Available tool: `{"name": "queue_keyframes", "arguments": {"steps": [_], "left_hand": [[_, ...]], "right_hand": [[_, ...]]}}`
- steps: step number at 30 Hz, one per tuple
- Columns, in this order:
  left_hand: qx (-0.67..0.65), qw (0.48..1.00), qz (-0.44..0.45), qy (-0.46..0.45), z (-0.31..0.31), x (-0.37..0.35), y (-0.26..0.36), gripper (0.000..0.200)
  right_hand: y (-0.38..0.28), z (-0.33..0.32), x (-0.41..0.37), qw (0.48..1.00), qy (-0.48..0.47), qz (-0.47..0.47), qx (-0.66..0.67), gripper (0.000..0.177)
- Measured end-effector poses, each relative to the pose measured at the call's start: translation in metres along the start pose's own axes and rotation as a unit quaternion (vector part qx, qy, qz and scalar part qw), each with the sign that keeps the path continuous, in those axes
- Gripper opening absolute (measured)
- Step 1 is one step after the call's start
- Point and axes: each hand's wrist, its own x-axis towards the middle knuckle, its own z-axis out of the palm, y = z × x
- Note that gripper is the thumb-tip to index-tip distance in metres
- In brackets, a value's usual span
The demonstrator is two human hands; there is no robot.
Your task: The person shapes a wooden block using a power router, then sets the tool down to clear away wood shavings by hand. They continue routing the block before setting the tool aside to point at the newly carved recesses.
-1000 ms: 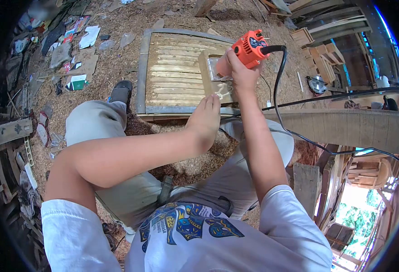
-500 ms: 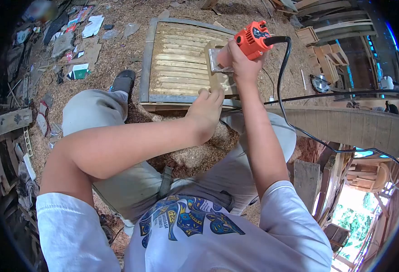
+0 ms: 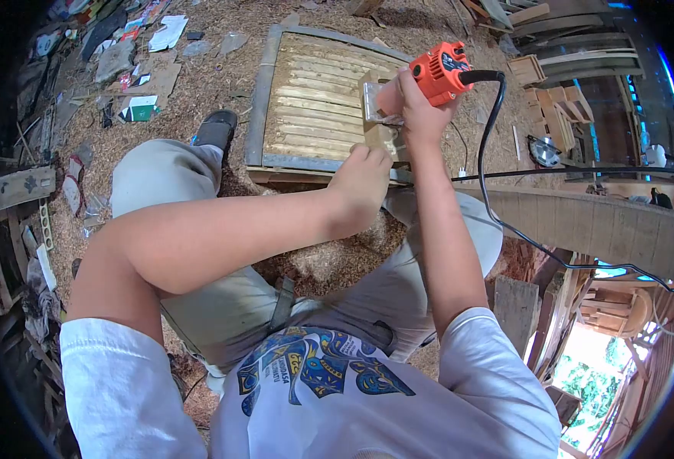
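My right hand (image 3: 426,115) is wrapped round a red trim router (image 3: 438,74) with a black cord. The router's clear base (image 3: 373,103) rests against a wooden block (image 3: 370,130), its body leaning to the right. My left hand (image 3: 362,177) is closed over the near end of that block, with the fingertips partly hidden. Beneath the block lies a low slatted wooden panel (image 3: 314,103) in a grey frame, used as a work surface. The router's bit cannot be seen.
The black cord (image 3: 497,115) loops down past my right forearm. A long wooden beam (image 3: 582,210) lies to the right, with wood pieces (image 3: 555,111) behind it. Sawdust and scraps, including white paper (image 3: 168,34), litter the floor. My shoe (image 3: 216,130) is left of the panel.
The whole view has shifted slightly, so the panel appears further right. The router has moved a little toward me along the block. Both hands keep their grip.
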Motion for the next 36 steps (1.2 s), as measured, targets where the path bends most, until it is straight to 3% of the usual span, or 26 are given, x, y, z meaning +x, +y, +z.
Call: {"name": "queue_keyframes", "arguments": {"steps": [10, 32, 36], "left_hand": [[-0.012, 1.000, -0.001, -0.009, 0.000, 0.000, 0.001, 0.052], [0.030, 0.999, -0.005, -0.013, 0.001, 0.002, 0.002, 0.054], [-0.029, 0.999, -0.016, -0.006, 0.002, 0.003, -0.001, 0.053]], "right_hand": [[-0.001, 0.005, 0.000, 0.999, 0.033, -0.019, 0.000, 0.058], [-0.005, 0.000, -0.006, 1.000, 0.010, -0.011, -0.006, 0.063], [-0.001, -0.007, -0.005, 1.000, -0.008, 0.003, -0.016, 0.063]]}}
